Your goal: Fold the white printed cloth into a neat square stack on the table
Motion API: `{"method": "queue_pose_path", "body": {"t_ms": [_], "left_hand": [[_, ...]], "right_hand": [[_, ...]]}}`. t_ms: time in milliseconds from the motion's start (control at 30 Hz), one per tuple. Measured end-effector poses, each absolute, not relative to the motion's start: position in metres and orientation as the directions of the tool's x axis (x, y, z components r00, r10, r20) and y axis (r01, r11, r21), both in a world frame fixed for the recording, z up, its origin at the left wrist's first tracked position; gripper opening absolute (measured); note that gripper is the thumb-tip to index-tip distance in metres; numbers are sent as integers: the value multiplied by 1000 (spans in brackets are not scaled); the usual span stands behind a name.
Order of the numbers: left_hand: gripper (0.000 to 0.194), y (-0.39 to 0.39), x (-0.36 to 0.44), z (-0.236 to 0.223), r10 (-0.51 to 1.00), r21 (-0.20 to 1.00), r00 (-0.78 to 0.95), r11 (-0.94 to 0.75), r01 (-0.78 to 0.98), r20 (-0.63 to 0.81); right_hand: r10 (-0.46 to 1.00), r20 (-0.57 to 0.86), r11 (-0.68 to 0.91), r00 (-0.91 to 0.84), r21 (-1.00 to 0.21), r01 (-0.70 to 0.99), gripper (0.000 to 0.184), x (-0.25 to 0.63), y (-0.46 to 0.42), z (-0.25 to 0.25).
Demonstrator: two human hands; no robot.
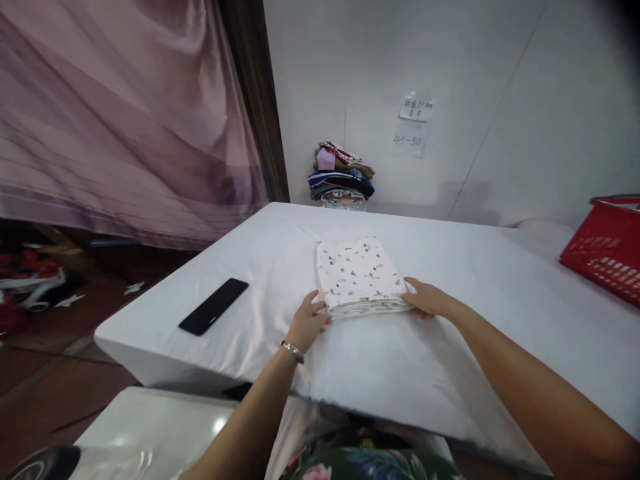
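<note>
One left hand and one right hand make two in all. There is one tabletop, one folded cloth, one phone, one basket and one bracelet. Also counted are one pile of clothes, one curtain and two paper notes.

Folded white printed cloth, a soft-looking, roughly square bundle
It lies flat on the white cloth-covered table, small dark, grey and brownish motifs scattered over its smooth top. Several layers show, stacked along the near edge, which slants slightly; the far edge looks narrower, and the near corners are partly covered.
</note>
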State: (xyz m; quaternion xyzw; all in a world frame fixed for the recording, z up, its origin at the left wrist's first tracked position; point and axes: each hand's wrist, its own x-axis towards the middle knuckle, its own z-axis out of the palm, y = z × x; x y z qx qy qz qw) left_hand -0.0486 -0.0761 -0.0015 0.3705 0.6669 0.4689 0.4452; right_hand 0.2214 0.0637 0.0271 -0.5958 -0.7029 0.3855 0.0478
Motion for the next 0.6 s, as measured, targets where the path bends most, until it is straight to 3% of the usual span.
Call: {"method": "queue_pose_path", "body": {"t_ms": [133,300,433,600], "left_hand": [[76,-81,-44,-5,952,889,-300,190,417,-63],[81,-82,-34,-4,974,603,-228,183,777,-2],[76,-76,-31,-4,980,423,-168,110,900,103],[69,-71,-36,-1,984,320,-142,102,942,104]], "right_hand": [[850,-449,-88,-277,-638,765,68,223,63,25],[832,-491,-168,-259,-667,726,69,225,65,15],[854,-461,-173,-240,-688,705,67,226,66,8],[872,-428,-173,-237,-723,669,66,227,64,6]]}}
